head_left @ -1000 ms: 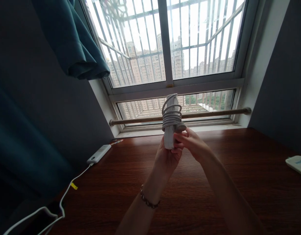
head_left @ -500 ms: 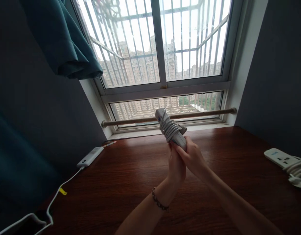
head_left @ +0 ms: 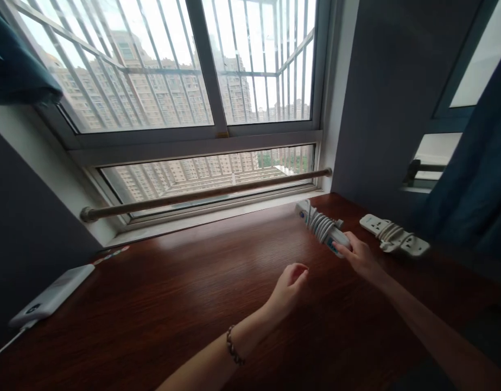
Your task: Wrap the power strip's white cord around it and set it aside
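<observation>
Right hand [head_left: 358, 255], fingers clamped on cord-wrapped power strip [head_left: 322, 228] low over wooden counter [head_left: 172, 304]; left hand [head_left: 286, 288] empty, fingers loosely curled; second power strip [head_left: 394, 235] just beside.

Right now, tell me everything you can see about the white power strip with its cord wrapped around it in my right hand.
The white plastic power strip with its cord wrapped around it is a long, slim bar, its pale cord coiled in several turns round the middle. It lies slanted low over the dark wooden desk, far end toward the window. The right hand grips its near end; the left hand is apart from it. Whether it touches the desk is unclear.
</observation>
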`<state>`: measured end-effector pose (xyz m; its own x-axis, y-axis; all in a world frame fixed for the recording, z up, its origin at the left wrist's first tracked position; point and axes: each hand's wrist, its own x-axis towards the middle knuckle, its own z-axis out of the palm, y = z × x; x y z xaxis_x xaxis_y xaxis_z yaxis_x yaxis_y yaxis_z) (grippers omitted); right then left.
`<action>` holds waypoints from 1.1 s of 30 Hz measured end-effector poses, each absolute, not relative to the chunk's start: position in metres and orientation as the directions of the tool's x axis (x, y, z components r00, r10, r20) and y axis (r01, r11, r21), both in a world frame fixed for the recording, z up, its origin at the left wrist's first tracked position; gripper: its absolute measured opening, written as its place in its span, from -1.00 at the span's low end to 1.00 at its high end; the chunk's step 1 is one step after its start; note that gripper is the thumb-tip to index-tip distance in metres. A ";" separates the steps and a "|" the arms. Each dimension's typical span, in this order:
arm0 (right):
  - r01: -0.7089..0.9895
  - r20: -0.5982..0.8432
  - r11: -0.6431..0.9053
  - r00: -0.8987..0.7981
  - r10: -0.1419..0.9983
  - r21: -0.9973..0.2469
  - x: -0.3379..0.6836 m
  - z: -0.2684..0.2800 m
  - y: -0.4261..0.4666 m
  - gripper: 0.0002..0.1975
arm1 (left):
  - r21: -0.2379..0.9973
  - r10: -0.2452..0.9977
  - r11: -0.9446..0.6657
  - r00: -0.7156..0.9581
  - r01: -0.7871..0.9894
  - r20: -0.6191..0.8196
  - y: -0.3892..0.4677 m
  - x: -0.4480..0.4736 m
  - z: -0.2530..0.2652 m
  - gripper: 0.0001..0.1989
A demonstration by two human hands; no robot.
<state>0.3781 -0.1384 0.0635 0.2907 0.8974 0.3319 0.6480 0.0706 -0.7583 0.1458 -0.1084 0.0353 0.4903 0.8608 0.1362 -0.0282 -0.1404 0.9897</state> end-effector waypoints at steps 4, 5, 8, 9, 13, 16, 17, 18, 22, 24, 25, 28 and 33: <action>0.690 0.309 -0.012 0.339 0.889 -0.723 0.439 0.043 -0.162 -0.67 | 0.976 0.855 -0.199 0.501 0.084 0.132 -0.118 0.109 0.030 -0.77; 0.695 0.306 -0.024 0.347 0.886 -0.719 0.452 0.039 -0.167 -0.68 | 0.972 0.855 -0.213 0.500 0.100 0.136 -0.119 0.099 0.029 -0.77; 0.686 0.301 -0.030 0.356 0.885 -0.727 0.483 0.025 -0.177 -0.69 | 0.961 0.862 -0.236 0.487 0.143 0.139 -0.120 0.071 0.026 -0.80; 0.675 0.294 -0.032 0.362 0.885 -0.737 0.491 0.020 -0.178 -0.69 | 0.959 0.865 -0.240 0.482 0.154 0.139 -0.120 0.064 0.025 -0.80; 0.566 0.238 -0.056 0.432 0.870 -0.823 0.509 0.003 -0.179 -0.67 | 0.951 0.876 -0.258 0.456 0.171 0.156 -0.118 0.043 0.017 -0.73; 0.377 0.157 -0.042 0.483 0.861 -0.925 0.510 -0.006 -0.176 -0.65 | 0.950 0.890 -0.263 0.422 0.168 0.172 -0.117 0.035 0.013 -0.73; 0.296 0.122 -0.031 0.486 0.865 -0.955 0.509 -0.008 -0.175 -0.64 | 0.952 0.893 -0.260 0.414 0.160 0.174 -0.117 0.033 0.013 -0.74; 0.212 0.085 -0.021 0.480 0.873 -0.977 0.507 -0.009 -0.174 -0.64 | 0.955 0.897 -0.255 0.406 0.149 0.176 -0.117 0.032 0.013 -0.76; -0.066 -0.029 0.000 0.440 0.897 -0.998 0.500 -0.012 -0.172 -0.66 | 0.965 0.903 -0.232 0.396 0.119 0.168 -0.117 0.031 0.017 -0.78; -0.151 -0.063 0.005 0.441 0.895 -0.989 0.500 -0.014 -0.171 -0.70 | 0.968 0.901 -0.219 0.405 0.121 0.153 -0.117 0.031 0.018 -0.77; -0.181 -0.078 0.005 0.447 0.891 -0.984 0.501 -0.015 -0.170 -0.72 | 0.969 0.901 -0.212 0.409 0.126 0.144 -0.117 0.032 0.018 -0.77; -0.234 -0.122 -0.009 0.475 0.872 -0.972 0.507 -0.016 -0.169 -0.79 | 0.970 0.901 -0.198 0.415 0.140 0.124 -0.119 0.032 0.019 -0.74; -0.282 -0.200 -0.060 0.499 0.843 -0.957 0.511 -0.014 -0.169 -0.85 | 0.974 0.894 -0.184 0.434 0.134 0.109 -0.120 0.033 0.018 -0.73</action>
<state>0.5114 -0.1691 -0.0139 0.4988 0.8434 -0.2000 -0.2823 -0.0601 -0.9575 0.0328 -0.1202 0.0183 0.4340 0.8942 0.1092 0.1339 -0.1839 0.9738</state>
